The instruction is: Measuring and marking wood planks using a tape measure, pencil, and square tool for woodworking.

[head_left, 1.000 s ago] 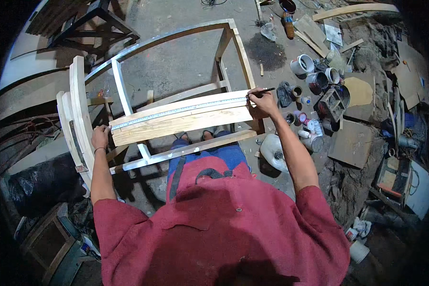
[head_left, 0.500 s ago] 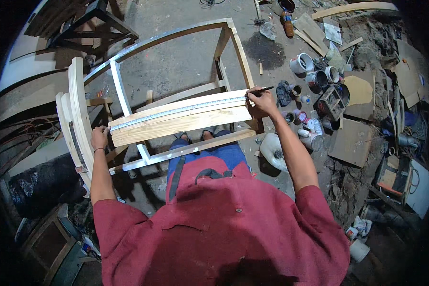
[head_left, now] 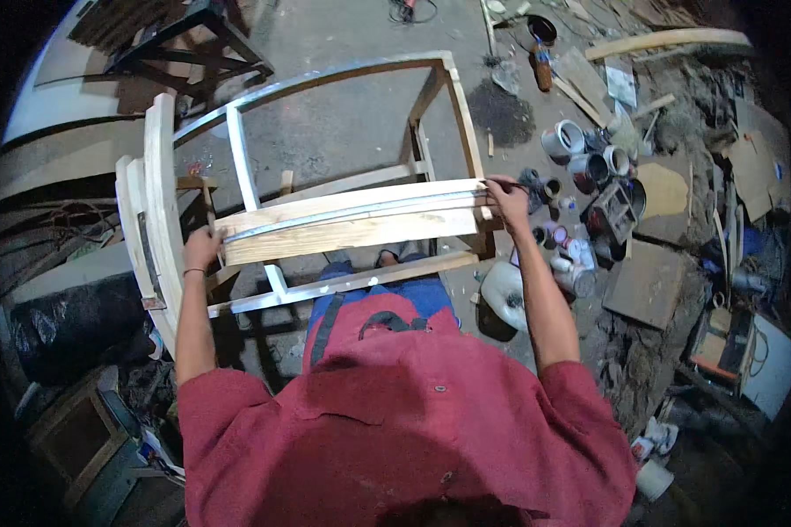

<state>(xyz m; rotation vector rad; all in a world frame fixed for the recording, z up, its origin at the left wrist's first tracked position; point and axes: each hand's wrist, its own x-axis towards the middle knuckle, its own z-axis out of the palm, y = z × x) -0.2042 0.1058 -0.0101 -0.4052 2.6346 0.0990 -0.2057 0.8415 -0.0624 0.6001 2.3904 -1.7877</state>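
Observation:
Pale curved wooden boards [head_left: 351, 235] lie side by side across a wooden frame [head_left: 243, 158] in front of me. A measuring tape [head_left: 356, 211] runs lengthwise over them, looking thin and bowed. My left hand [head_left: 202, 249] is closed at the boards' left end, with its fingers pinching the tape's end there. At the right end, my right hand [head_left: 510, 202] is closed on the other end of the tape. A dark pencil-like stick [head_left: 511, 184] also sits in the right hand's fingers.
More curved wooden pieces [head_left: 160, 202] stand against the frame's left side. On the right, paint cans [head_left: 562, 139], a white jug [head_left: 504, 297] and an amber bottle [head_left: 541, 68] crowd the floor. A dark trestle [head_left: 193, 48] stands at the far left, and a black bag [head_left: 70, 329] lies nearer.
The whole scene has shifted slightly right and down in the view. The tape, flat with its markings showing before, now looks narrower. The stick has turned lower in my right hand.

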